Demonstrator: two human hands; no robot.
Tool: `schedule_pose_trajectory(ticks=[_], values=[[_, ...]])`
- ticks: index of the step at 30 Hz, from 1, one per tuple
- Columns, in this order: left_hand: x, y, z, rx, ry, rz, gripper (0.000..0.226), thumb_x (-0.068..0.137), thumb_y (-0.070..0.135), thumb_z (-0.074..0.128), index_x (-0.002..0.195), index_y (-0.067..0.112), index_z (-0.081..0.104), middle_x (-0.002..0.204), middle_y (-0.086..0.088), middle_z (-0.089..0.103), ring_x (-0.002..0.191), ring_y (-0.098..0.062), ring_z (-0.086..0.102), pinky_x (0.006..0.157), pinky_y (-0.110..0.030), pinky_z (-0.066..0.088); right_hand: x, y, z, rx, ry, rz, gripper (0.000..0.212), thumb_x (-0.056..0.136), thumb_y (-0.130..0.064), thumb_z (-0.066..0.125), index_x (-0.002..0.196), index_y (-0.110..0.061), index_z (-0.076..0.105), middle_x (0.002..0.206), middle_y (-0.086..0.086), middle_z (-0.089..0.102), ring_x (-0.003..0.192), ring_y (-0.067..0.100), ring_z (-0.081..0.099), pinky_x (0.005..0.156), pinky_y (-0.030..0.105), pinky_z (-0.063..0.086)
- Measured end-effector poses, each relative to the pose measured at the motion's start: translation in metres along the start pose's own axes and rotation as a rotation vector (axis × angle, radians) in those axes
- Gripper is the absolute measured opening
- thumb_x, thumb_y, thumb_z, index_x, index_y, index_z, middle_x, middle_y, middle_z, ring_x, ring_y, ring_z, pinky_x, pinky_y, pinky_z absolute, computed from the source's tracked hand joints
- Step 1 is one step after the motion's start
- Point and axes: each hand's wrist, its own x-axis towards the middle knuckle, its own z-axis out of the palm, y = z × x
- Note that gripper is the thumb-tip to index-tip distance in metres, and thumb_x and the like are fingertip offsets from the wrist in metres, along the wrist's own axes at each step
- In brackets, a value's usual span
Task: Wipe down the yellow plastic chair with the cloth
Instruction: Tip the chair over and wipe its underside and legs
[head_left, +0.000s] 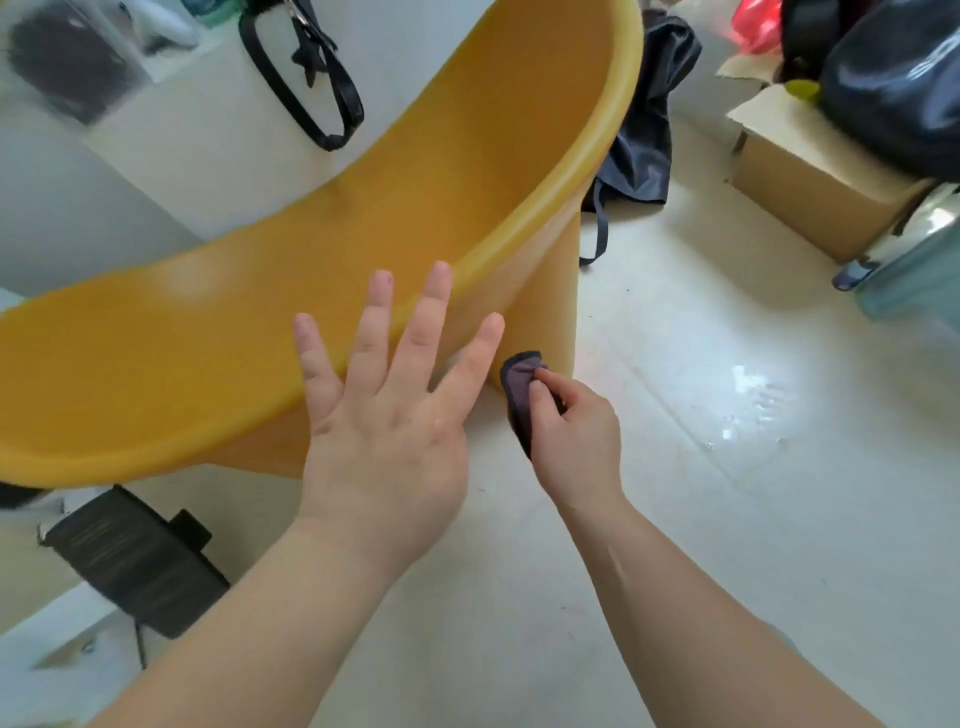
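The left hand (379, 415), fingers spread flat, is seemingly bracing the chair (260, 312) while the right hand (569, 431) is pinching the cloth (519, 389) against its leg.

I have my left hand (384, 415) open, fingers spread; my right hand (571, 436) pinches a small dark grey cloth (519, 397).

- No text, label, brand, number or sign can be read on anything in view.
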Motion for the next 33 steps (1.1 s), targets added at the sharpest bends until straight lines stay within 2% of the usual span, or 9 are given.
schedule_pose_trajectory(ticks=[4,9,12,18,21,24,26,30,33], values=[[0.018,-0.015,-0.028,-0.092,-0.296,-0.236,0.084,0.088,0.03,0.063,0.159,0.019,0.02,0.167,-0.009,0.017,0.151,-0.036,0.021,0.117,-0.067,0.017,-0.029,-0.065,-0.025,0.068,-0.144,0.066,0.032,0.088,-0.037,0.044,0.072,-0.016,0.063,0.068,0.006,0.07,0.069,0.039,0.064,0.061,0.054,0.057],[0.015,-0.024,-0.039,-0.271,-0.613,-0.449,0.086,0.096,0.042,0.054,0.16,0.02,0.001,0.166,0.001,0.012,0.152,-0.026,0.013,0.118,-0.059,0.022,-0.039,-0.126,-0.064,0.053,-0.252,0.119,0.039,0.093,-0.029,0.047,0.071,-0.001,0.063,0.064,0.016,0.069,0.059,0.045,0.064,0.054,0.057,0.055],[0.03,-0.026,-0.045,-0.355,-0.633,-0.543,0.076,0.096,0.036,0.056,0.159,0.023,0.016,0.161,0.002,0.023,0.148,-0.023,0.02,0.117,-0.058,0.025,-0.028,-0.145,-0.075,0.035,-0.283,0.167,0.035,0.088,-0.036,0.052,0.076,-0.006,0.064,0.07,0.021,0.065,0.066,0.047,0.06,0.049,0.056,0.051],[0.039,-0.029,-0.043,-0.381,-0.572,-0.602,0.05,0.095,0.031,0.059,0.143,0.024,0.047,0.143,0.001,0.046,0.13,-0.03,0.041,0.112,-0.054,0.032,-0.004,-0.169,-0.078,-0.023,-0.359,0.188,0.029,0.09,-0.029,0.056,0.084,-0.001,0.064,0.074,0.021,0.061,0.064,0.016,0.053,0.065,0.033,0.041],[0.039,-0.032,-0.033,-0.433,-0.462,-0.608,0.032,0.09,0.02,0.065,0.122,0.019,0.062,0.122,-0.002,0.059,0.108,-0.033,0.049,0.09,-0.048,0.046,0.009,-0.166,-0.059,0.007,-0.313,0.242,0.036,0.086,-0.034,0.057,0.074,0.0,0.059,0.059,0.008,0.054,0.06,0.022,0.052,0.062,0.035,0.042],[0.037,-0.039,-0.025,-0.454,-0.395,-0.58,0.026,0.086,0.015,0.069,0.112,0.021,0.067,0.113,0.0,0.062,0.102,-0.032,0.052,0.08,-0.043,0.043,0.013,-0.153,-0.041,0.038,-0.253,0.255,0.044,0.075,-0.043,0.054,0.08,0.0,0.063,0.073,0.027,0.06,0.062,0.038,0.053,0.061,0.048,0.051],[0.035,-0.045,-0.02,-0.498,-0.378,-0.56,0.026,0.084,0.013,0.072,0.109,0.021,0.068,0.111,0.001,0.063,0.101,-0.031,0.052,0.079,-0.041,0.041,0.005,-0.157,-0.041,0.053,-0.212,0.246,0.029,0.082,-0.028,0.055,0.079,-0.003,0.07,0.079,0.026,0.068,0.07,0.044,0.064,0.063,0.053,0.057],[0.034,-0.042,-0.015,-0.591,-0.314,-0.525,0.027,0.081,0.008,0.073,0.105,0.018,0.069,0.105,-0.001,0.064,0.097,-0.031,0.054,0.076,-0.04,0.043,-0.006,-0.167,-0.046,0.056,-0.068,0.044,0.027,0.095,-0.005,0.052,0.104,-0.013,0.075,0.077,-0.001,0.074,0.062,0.014,0.07,0.051,0.025,0.054],[0.028,-0.039,-0.014,-0.665,-0.301,-0.464,0.033,0.078,0.006,0.076,0.108,0.016,0.068,0.106,-0.003,0.064,0.096,-0.033,0.057,0.077,-0.046,0.05,-0.001,-0.163,-0.037,-0.159,-0.097,-0.305,0.039,0.098,-0.017,0.047,0.131,-0.024,0.065,0.116,0.001,0.071,0.1,0.031,0.071,0.082,0.043,0.059]])
